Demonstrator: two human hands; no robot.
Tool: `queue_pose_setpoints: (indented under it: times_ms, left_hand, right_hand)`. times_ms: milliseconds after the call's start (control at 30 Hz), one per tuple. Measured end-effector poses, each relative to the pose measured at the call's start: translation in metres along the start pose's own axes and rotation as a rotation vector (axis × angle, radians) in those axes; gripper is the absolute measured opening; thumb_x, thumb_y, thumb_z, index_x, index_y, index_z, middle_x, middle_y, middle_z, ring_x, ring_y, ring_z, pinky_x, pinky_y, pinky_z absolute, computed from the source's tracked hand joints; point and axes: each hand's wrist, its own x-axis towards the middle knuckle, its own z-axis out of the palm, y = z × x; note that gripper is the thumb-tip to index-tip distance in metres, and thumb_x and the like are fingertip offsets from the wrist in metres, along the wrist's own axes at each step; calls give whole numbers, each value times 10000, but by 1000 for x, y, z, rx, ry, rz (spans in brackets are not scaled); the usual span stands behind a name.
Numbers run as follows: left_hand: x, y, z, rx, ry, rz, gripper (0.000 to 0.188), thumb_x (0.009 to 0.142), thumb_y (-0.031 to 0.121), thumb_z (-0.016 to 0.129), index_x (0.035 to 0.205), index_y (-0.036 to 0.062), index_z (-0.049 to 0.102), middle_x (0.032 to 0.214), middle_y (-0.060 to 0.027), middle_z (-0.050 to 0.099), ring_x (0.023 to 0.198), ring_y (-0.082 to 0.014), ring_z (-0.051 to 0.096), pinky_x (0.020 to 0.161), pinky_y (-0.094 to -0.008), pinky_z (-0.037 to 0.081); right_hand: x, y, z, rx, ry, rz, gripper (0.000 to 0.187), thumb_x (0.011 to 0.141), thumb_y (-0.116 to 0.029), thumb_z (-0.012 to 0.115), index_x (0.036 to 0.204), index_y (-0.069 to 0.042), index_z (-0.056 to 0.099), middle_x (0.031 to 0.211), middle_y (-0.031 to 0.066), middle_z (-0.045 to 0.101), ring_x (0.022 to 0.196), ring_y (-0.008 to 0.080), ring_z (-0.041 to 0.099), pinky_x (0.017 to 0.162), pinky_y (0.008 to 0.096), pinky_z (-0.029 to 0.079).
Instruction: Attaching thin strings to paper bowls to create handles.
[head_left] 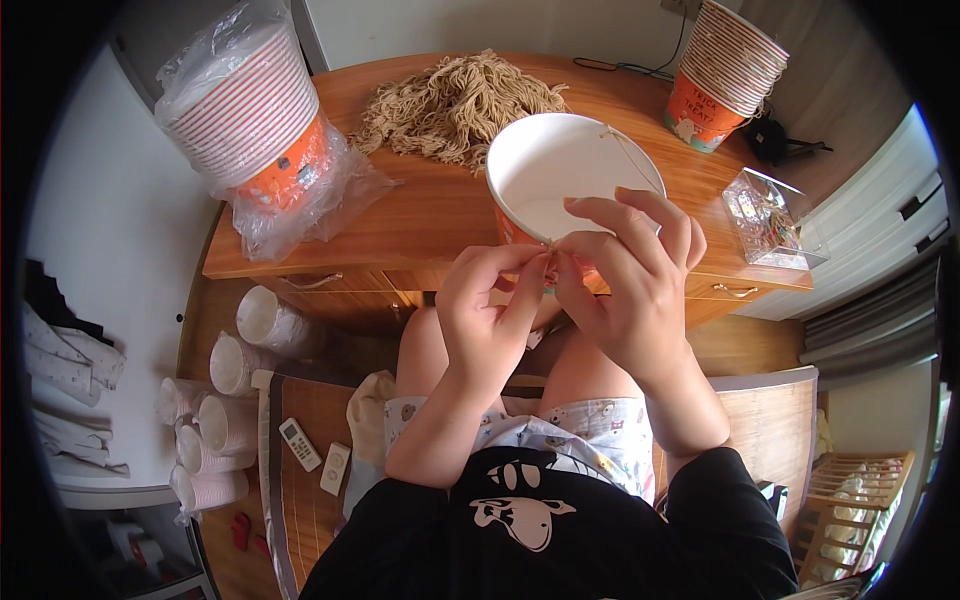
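Note:
A large paper bucket (560,150), white inside and orange outside, stands at the near edge of the wooden desk. Thin beige cord (632,152) hangs at its far right rim. At the near rim, my left hand (490,310) pinches a small bit of beige cord between thumb and index finger. My right hand (630,275) meets it there, thumb and index pressed together on the same cord, its other fingers raised over the bucket's opening. The fingertips hide most of what they hold.
Behind the bucket lies a heap of beige cords (460,105). A plastic-wrapped bucket stack (245,120) stands left, another stack (725,75) back right. A clear box (770,220) sits at the desk's right end. Wrapped stacks of white buckets (228,425) lie on the floor at left.

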Motion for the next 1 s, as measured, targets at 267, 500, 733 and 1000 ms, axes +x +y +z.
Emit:
queue_pose_setpoints:
  times_ms: [267, 500, 733, 1000]
  left_hand:
    - [1, 2, 4, 33, 28, 59, 140, 845, -20, 757, 976, 18, 725, 860, -81, 701, 757, -188, 643, 624, -286, 504]
    - [3, 8, 7, 197, 49, 240, 231, 799, -9, 782, 1013, 61, 730, 877, -33, 740, 764, -192, 656, 641, -298, 504]
    - [12, 6, 7, 370, -46, 402, 323, 753, 8, 799, 1057, 94, 733, 852, -28, 724, 741, -217, 653, 651, -326, 522]
    - [19, 4, 4, 466, -46, 526, 257, 775, 57, 811, 1014, 118, 738, 835, -16, 699, 729, -222, 644, 640, -343, 535]
  right_hand:
    - [4, 3, -11, 140, -128, 109, 122, 751, -147, 762, 856, -174, 707, 1182, -25, 677, 1207, 282, 534, 1009, 435, 308]
    - [4, 3, -17, 112, -137, 140, 119, 740, -150, 787, 842, -173, 731, 1182, -19, 677, 1213, 291, 528, 1013, 451, 317]
    - [0, 9, -18, 247, -170, 231, 98, 773, -136, 776, 861, -149, 734, 1171, -5, 685, 1215, 308, 518, 1033, 448, 316]
    - [10, 14, -32, 114, -213, 105, 103, 797, -128, 745, 890, -133, 704, 1212, 14, 667, 1230, 319, 513, 1040, 459, 323]
